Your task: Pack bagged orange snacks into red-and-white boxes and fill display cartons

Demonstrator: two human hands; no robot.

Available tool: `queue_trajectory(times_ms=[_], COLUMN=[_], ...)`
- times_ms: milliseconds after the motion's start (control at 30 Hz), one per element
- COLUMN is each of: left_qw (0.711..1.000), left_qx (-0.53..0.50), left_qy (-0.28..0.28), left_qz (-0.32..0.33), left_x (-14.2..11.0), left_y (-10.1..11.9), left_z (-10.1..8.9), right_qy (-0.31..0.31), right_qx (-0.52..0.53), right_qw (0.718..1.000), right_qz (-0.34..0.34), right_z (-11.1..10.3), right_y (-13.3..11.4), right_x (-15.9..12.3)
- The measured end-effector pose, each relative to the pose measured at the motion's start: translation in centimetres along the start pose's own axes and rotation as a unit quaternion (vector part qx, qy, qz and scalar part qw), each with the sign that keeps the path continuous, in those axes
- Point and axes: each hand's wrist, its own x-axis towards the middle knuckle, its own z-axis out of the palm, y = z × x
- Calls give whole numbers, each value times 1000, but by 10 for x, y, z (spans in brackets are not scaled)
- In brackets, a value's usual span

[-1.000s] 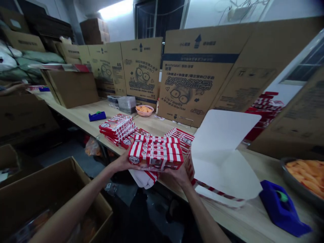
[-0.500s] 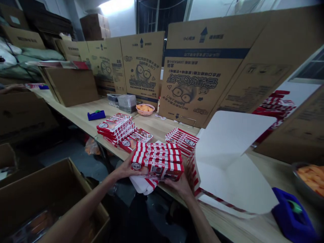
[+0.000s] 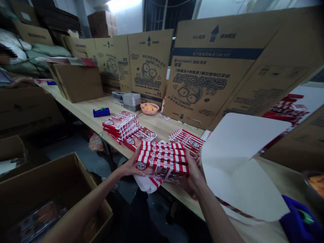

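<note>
Between my two hands is a stack of several red-and-white striped boxes [image 3: 163, 162], at the table's front edge. My left hand [image 3: 130, 165] is closed round the stack's left end. At the right end, my right hand [image 3: 193, 172] presses its fingers along the side. Some of the fingers are hidden behind the boxes. Just beyond lie a flat printed box [image 3: 141, 136] and a pile of similar boxes [image 3: 120, 125]. To the right of my right hand stands a large white carton [image 3: 243, 168] with its flaps up. More striped packaging [image 3: 187, 140] lies behind the stack.
Blue tape dispensers stand at the left [image 3: 101, 112] and the lower right [image 3: 301, 219]. A pink basket [image 3: 149, 108] holds orange pieces. Tall cardboard sheets [image 3: 202, 74] line the table's back. An open cardboard box [image 3: 76, 168] sits at lower left. Another person's arm [image 3: 19, 82] shows far left.
My right hand has moved up from the stack's lower right corner to its right side. The left hand keeps its hold. The whole view has shifted slightly, with things appearing farther right.
</note>
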Motion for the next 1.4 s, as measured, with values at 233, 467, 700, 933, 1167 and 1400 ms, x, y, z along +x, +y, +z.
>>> queue_trajectory(times_ms=[233, 467, 700, 933, 1167, 1400], left_qw=[999, 999, 999, 999, 999, 999], left_qx=[29, 16, 40, 19, 26, 43], left_qy=[21, 40, 31, 41, 31, 24], left_qz=[-28, -8, -16, -5, 6, 13], left_x=[-2, -2, 1, 3, 4, 5], left_y=[8, 13, 1, 17, 7, 5], left_z=[4, 7, -7, -6, -10, -14], right_qy=[-5, 15, -9, 69, 12, -22], right_qx=[41, 62, 48, 22, -92, -335], right_qw=[998, 997, 999, 997, 981, 906], right_qz=[51, 51, 7, -18, -172, -259], right_z=[8, 7, 16, 19, 4, 3], right_y=[2, 2, 0, 26, 22, 10], right_x=[-7, -4, -8, 9, 7, 1])
